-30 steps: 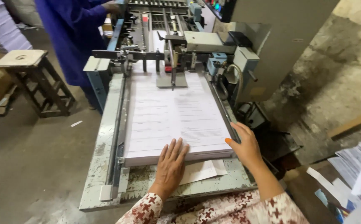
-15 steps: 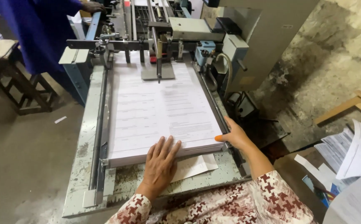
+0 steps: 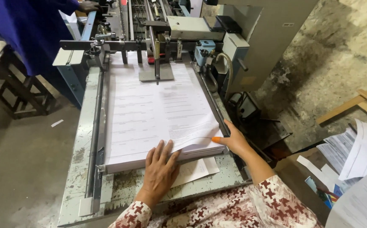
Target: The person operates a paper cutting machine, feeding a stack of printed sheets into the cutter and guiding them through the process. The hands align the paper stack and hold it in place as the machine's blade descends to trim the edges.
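A thick stack of white printed sheets (image 3: 158, 114) lies on the grey feed table (image 3: 82, 152) of a paper machine. My left hand (image 3: 160, 171) rests flat, fingers spread, on the stack's near edge. My right hand (image 3: 233, 141) is at the stack's near right corner, thumb lifting the top sheets so they curl up from the pile. A loose sheet (image 3: 196, 169) pokes out from under the stack at the front. Both sleeves are red and white patterned.
The machine's feeder head (image 3: 158, 46) and grey housing (image 3: 255, 38) stand at the far end. Another person in blue clothing (image 3: 27, 29) stands at the far left beside a wooden stool (image 3: 10, 80). Loose papers (image 3: 356, 160) and wooden slats (image 3: 360, 105) lie on the right.
The view has moved closer over the table. My right hand has slid to the near right corner and raised the top sheets; my left hand has stayed pressed on the front edge.
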